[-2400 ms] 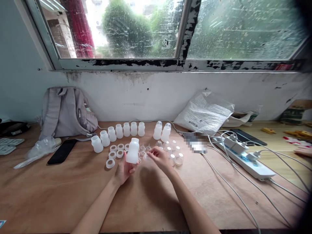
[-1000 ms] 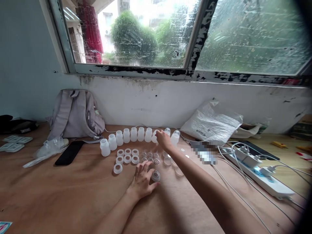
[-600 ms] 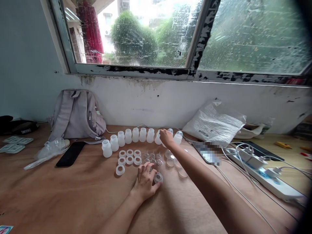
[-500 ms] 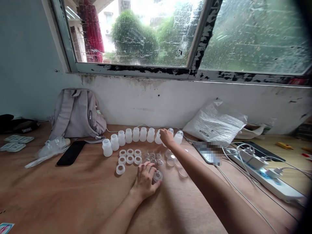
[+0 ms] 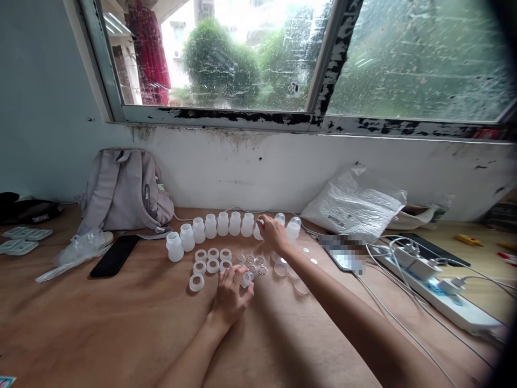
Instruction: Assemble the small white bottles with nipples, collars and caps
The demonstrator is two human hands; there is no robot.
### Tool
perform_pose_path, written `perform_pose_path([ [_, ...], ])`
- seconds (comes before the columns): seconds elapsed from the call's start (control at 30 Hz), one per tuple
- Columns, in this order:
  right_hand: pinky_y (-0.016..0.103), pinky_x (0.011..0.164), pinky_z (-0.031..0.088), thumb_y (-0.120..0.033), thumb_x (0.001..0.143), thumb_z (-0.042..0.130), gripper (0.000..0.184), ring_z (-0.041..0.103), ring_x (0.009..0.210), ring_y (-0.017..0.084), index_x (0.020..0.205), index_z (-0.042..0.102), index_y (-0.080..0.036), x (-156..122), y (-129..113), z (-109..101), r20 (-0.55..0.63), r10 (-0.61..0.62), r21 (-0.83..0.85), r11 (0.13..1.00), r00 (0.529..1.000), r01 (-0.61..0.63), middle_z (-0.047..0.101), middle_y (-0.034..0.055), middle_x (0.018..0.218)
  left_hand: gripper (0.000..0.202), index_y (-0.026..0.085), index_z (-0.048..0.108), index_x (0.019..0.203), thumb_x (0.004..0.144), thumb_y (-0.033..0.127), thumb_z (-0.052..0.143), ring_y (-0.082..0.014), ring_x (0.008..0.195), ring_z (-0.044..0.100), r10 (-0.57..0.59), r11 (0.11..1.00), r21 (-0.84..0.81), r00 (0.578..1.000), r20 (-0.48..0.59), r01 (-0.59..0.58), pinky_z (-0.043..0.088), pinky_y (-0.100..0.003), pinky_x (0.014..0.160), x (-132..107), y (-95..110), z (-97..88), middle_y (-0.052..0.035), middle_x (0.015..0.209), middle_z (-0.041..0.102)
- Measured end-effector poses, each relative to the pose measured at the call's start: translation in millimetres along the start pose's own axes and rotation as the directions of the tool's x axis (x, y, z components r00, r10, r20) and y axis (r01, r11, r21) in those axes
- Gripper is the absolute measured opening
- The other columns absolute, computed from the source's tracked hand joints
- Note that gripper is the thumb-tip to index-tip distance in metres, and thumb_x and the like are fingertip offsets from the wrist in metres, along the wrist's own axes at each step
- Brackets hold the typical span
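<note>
A curved row of small white bottles [image 5: 210, 226] stands near the back of the wooden table [image 5: 121, 323]. My right hand [image 5: 273, 233] reaches to the row's right end, with its fingers around the last white bottle [image 5: 257, 232]. Two capped bottles [image 5: 293, 228] stand just behind that hand. My left hand [image 5: 231, 295] rests nearer to me and pinches a small clear cap piece [image 5: 246, 278]. White rings [image 5: 212, 265] lie left of it. Small clear pieces [image 5: 251, 259] and clear domes [image 5: 280, 268] lie between the two hands.
A grey backpack [image 5: 125, 188] leans on the wall at the left, with a black phone [image 5: 114, 255] and crumpled plastic wrap [image 5: 76, 249] in front. A white plastic bag [image 5: 355, 202], a power strip [image 5: 438, 295] with cables and another phone [image 5: 428, 249] lie at the right.
The bottle went from my left hand to my right, which set it at the end of the back row. My left hand closed on the clear cap piece and drew it slightly left.
</note>
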State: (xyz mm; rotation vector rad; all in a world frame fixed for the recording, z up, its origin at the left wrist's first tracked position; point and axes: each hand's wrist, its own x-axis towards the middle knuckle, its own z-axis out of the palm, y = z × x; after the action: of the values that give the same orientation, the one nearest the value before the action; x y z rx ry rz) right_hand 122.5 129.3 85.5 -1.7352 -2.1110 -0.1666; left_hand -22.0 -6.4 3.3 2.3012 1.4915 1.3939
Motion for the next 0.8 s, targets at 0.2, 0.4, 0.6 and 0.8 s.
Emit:
perform_pose_path([
  [0.2,0.022,0.047,0.033,-0.036,0.087,0.036,0.021,0.047,0.046,0.011,0.081,0.047,-0.019,-110,-23,22,-0.072,-0.175,0.555,0.811,0.982,0.185,0.051,-0.0026,0.056,0.03,0.02,0.047,0.108,0.079,0.028,0.051,-0.0217,0.097,0.052,0.006,1.0,-0.004,0.998,-0.065,-0.006,0.042,-0.038,0.084,0,-8,1.7,-0.0074,0.102,0.056],
  [0.4,0.022,0.047,0.032,-0.033,0.08,0.048,0.014,0.04,0.046,0.011,0.086,0.043,-0.021,-148,-25,36,-0.042,-0.133,0.783,0.611,0.99,0.115,0.042,-0.0066,0.051,0.029,0.02,0.047,0.107,0.079,0.028,0.049,-0.0215,0.089,0.055,0.074,0.996,-0.042,0.997,0.005,-0.074,0.045,-0.038,0.08,-3,-8,-0.3,-0.008,0.095,0.059],
  [0.6,0.021,0.044,0.032,-0.036,0.076,0.052,0.018,0.041,0.046,0.01,0.076,0.042,-0.021,-138,-21,26,0.086,-0.17,0.866,0.5,0.982,0.011,0.044,-0.006,0.052,0.032,0.021,0.048,0.105,0.074,0.028,0.054,-0.0214,0.086,0.055,0.1,0.994,-0.042,0.993,0.055,-0.098,0.046,-0.036,0.078,-3,-10,-2.9,-0.0071,0.093,0.059],
  [0.8,0.02,0.047,0.03,-0.033,0.074,0.055,0.02,0.036,0.05,0.009,0.068,0.041,-0.02,-141,-23,33,0.037,-0.228,0.842,0.532,0.973,0.093,0.04,-0.0058,0.056,0.034,0.019,0.052,0.105,0.072,0.027,0.055,-0.0203,0.081,0.056,0.119,0.993,0.01,0.987,0.106,-0.121,0.047,-0.034,0.075,-6,-18,-1.1,-0.0065,0.088,0.061],
])
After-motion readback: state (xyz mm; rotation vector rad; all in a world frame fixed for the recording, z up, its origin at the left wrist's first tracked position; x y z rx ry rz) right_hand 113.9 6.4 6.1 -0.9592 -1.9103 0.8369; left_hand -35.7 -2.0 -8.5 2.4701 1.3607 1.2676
